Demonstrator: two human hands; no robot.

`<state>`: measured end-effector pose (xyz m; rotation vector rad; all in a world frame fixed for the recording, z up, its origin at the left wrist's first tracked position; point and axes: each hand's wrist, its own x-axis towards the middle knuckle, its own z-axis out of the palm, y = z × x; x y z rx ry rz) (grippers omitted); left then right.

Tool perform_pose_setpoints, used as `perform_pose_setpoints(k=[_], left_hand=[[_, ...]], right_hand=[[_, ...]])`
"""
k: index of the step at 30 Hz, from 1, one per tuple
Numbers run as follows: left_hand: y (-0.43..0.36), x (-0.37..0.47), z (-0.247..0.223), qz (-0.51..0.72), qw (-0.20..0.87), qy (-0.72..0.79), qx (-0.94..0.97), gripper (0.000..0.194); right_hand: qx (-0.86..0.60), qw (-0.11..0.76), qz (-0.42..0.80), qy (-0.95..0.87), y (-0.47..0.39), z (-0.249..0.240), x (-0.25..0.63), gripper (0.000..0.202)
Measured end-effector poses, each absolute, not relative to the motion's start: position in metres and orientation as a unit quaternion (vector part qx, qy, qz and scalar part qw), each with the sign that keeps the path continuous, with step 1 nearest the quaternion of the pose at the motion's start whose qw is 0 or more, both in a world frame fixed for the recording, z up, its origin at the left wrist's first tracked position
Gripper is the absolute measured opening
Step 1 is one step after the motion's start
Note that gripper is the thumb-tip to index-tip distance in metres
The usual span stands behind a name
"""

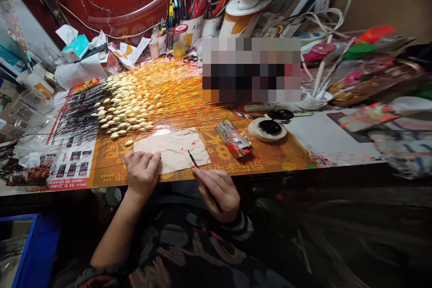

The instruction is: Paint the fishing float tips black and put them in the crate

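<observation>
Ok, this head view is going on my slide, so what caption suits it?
Right hand holding a paintbrush over pale cloth, near cream-bodied fishing floats.

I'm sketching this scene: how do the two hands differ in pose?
The left hand is knuckles up, while the right hand is turned partly on its side. The left hand's fingers curl down at the cloth's left end; the right hand pinches a brush with its tip over the cloth. Both are bare.

The worktable is bearing a crumpled pale cloth near its front edge, with a paint-smeared block and an open pot of black sitting rightward. Slender rods with pale bulbs are spreading across its left and middle.
</observation>
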<state>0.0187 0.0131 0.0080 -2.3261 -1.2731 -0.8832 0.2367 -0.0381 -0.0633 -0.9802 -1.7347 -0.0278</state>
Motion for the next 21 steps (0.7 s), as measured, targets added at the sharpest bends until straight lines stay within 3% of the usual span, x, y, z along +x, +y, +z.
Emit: perform_pose_setpoints(k=[21], left_hand=[[0.0126, 0.0175, 0.0086, -0.322, 0.164, -0.447, -0.818, 0.019]], right_hand=[[-0.410, 0.556, -0.006, -0.723, -0.0391, -0.0611, 0.2366, 0.056]])
